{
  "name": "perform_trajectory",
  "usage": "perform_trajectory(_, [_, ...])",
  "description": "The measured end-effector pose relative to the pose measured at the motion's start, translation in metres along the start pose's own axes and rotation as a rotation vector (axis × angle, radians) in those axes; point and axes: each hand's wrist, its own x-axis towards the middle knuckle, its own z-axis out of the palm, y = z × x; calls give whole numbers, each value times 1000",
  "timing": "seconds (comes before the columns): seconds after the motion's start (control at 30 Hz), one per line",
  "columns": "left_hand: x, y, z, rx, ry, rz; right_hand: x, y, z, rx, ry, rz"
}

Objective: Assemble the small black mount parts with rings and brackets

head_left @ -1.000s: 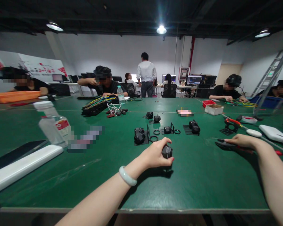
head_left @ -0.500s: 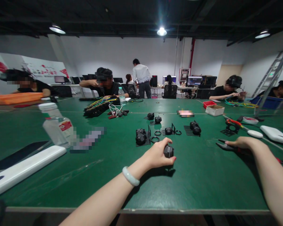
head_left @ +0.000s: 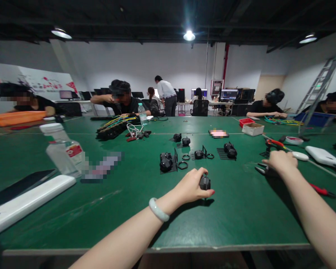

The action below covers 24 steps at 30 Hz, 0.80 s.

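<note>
Leftward, capped bottle — left hand grips part.

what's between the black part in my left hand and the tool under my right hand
Head view: only bare green table between the small black plastic part in the left hand and the dark hand tool under the right hand.

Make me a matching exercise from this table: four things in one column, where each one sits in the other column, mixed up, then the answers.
Things
1. small black part
2. pliers
3. water bottle
4. red tray

Places
A. beside the white box
B. under the right hand
C. on the left side of the table
D. held in the left hand

Pairs: 1-D, 2-B, 3-C, 4-A
</note>
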Motion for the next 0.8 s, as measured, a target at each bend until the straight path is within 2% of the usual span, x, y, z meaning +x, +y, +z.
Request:
perform_trajectory(0.07, [1, -1, 2, 15, -2, 1, -18, -33, -15, 75, 155, -215])
perform_trajectory(0.13, [1, -1, 3, 28, -3, -5, -43, -69, -26, 304, 188, -531])
perform_trajectory(0.2, [2, -1, 4, 28, -4, -13, -71, -102, -32, 530, 22, -827])
perform_trajectory(0.27, [2, -1, 4, 13, -13, -10, -97, -126, -32, 700, -141, -976])
perform_trajectory(0.33, [2, 0, 4, -6, -23, 2, -115, -139, -28, 805, -254, -1013])
perform_trajectory(0.4, [1, 1, 3, -30, -34, 11, -124, -145, -23, 868, -298, -983])
perform_trajectory(0.8, [4, 0, 1, -200, -81, 41, -125, -148, -13, 1023, -367, -881])
